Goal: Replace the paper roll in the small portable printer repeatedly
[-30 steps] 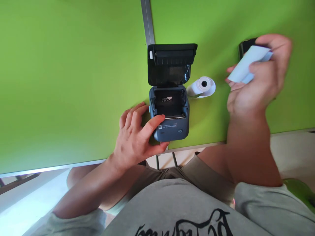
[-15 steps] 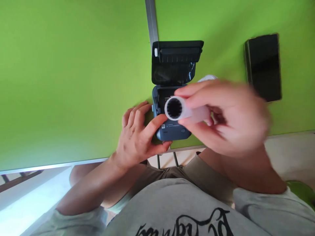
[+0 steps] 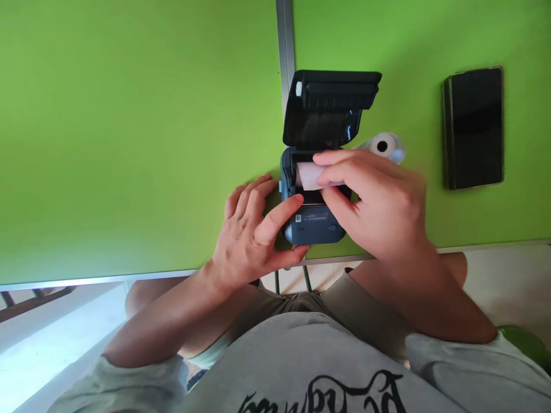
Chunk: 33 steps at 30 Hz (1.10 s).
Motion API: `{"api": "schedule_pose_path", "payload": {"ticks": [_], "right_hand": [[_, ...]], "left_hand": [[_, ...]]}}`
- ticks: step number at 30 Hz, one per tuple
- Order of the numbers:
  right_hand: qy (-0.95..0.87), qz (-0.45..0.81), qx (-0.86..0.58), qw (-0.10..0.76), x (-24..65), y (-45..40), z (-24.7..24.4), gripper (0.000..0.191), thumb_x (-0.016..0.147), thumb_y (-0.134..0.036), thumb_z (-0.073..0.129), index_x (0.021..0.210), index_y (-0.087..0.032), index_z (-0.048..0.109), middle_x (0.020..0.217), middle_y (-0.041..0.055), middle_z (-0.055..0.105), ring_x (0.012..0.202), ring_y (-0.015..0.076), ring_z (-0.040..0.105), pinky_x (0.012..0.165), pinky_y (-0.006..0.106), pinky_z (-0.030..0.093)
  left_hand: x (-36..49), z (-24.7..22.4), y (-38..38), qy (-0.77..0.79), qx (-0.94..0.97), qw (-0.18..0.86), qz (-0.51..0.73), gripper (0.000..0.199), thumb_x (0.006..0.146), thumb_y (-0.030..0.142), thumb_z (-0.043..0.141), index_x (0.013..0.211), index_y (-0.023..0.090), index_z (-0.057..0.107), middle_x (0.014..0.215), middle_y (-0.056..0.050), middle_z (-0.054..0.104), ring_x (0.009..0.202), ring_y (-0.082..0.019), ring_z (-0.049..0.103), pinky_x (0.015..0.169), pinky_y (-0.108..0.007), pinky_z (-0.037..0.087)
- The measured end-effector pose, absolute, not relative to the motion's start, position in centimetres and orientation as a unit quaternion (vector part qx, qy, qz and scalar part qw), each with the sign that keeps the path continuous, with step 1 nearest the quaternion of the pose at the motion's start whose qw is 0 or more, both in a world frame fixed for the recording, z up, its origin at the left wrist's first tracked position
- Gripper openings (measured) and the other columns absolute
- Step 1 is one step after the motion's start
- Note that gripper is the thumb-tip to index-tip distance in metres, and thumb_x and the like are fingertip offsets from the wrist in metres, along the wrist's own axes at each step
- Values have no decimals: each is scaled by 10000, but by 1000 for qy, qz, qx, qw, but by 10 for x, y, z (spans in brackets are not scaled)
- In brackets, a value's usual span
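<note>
A small dark blue label printer [image 3: 316, 226] lies near the table's front edge, its black lid [image 3: 331, 109] swung up and away from me. My left hand [image 3: 253, 235] is wrapped around the printer's left side, thumb at the front and index finger on the edge of the bay. A white paper roll [image 3: 310, 175] lies sideways in the bay, or just over it. My right hand [image 3: 374, 201] pinches that roll from the right, fingers on its far side and thumb on the near side, covering its right end.
Behind my right hand stands another white roll [image 3: 388, 144] with a dark core, partly hidden. A black phone-like device [image 3: 473, 129] lies farther right on the green table [image 3: 150, 132]. A grey metal strip [image 3: 284, 46] runs away from me behind the lid.
My right hand has lowered the paper roll from above the printer to its open bay and turned it sideways. The left hand keeps its hold on the printer.
</note>
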State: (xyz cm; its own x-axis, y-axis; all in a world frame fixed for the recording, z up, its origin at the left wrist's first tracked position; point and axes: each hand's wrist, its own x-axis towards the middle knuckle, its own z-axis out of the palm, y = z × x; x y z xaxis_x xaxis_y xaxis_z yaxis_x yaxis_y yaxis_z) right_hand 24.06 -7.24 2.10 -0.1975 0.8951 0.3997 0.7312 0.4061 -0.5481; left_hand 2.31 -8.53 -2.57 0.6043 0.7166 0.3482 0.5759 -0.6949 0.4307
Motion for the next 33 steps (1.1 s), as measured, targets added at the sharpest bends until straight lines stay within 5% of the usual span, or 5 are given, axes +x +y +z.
{"api": "schedule_pose_path", "payload": {"ticks": [7,12,18,27,33], "right_hand": [[-799,96,-489,336,247,-73,34,188,906,-97,697,811,-259,683,935,-2,792,886,171,733,845,339,580],[-825,131,-455,307,252,-76,43,227,912,-102,679,745,-252,652,851,-11,769,765,154,666,734,333,531],[-788,121,-457,394,264,-72,47,228,917,-211,658,691,-227,644,797,18,719,640,116,592,596,311,493],[-652,220,-601,406,255,-71,43,181,964,-308,644,1140,-276,669,1582,22,577,550,31,503,522,296,460],[-681,236,-562,405,251,-64,42,461,980,-266,620,1423,-358,529,1595,14,537,714,51,654,518,220,466]], "left_hand": [[23,-27,-86,370,880,145,261,887,920,632,664,1612,240,271,1397,-214,573,1379,-384,550,1115,-556,435],[22,-25,-85,370,886,145,239,713,916,611,687,1549,395,440,1428,-145,540,1391,-371,522,1119,-542,413],[21,-22,-84,367,886,162,232,600,916,559,713,1460,389,529,1419,-152,532,1396,-377,513,1098,-560,434],[19,-26,-84,363,884,168,243,528,887,570,754,1356,419,564,1461,-129,523,1424,-377,500,1108,-571,427],[18,-23,-83,352,891,163,235,451,927,547,717,1334,426,564,1452,-132,494,1441,-383,481,1118,-587,423]]}}
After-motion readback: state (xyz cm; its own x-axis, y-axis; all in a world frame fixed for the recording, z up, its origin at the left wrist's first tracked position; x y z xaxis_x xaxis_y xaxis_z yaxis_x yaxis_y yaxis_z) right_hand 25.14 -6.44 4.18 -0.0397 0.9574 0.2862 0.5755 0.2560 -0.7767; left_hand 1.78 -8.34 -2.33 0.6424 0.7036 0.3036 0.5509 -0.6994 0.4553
